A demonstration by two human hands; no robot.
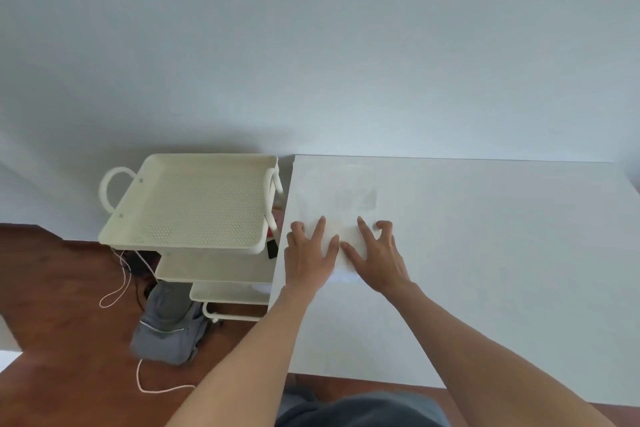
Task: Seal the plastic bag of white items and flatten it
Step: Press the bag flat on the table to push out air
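Plastic bag [337,204] lay flat on the white table [485,253], near the table's left edge beside the cart [194,201]. I had both palms down on its near end, apparently pressing air out. Left hand [310,253] and right hand [375,256] splayed, fingers spread wide, gripping nothing; forearms stretched forward.

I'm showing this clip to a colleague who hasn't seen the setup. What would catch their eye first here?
Two bare hands, the left hand and right hand, press flat side by side on a clear plastic bag near the left edge of the white table. The bag is nearly invisible against the tabletop. Left of the table stands a cream tiered cart with a perforated top tray, and a grey backpack lies on the brown floor below it.
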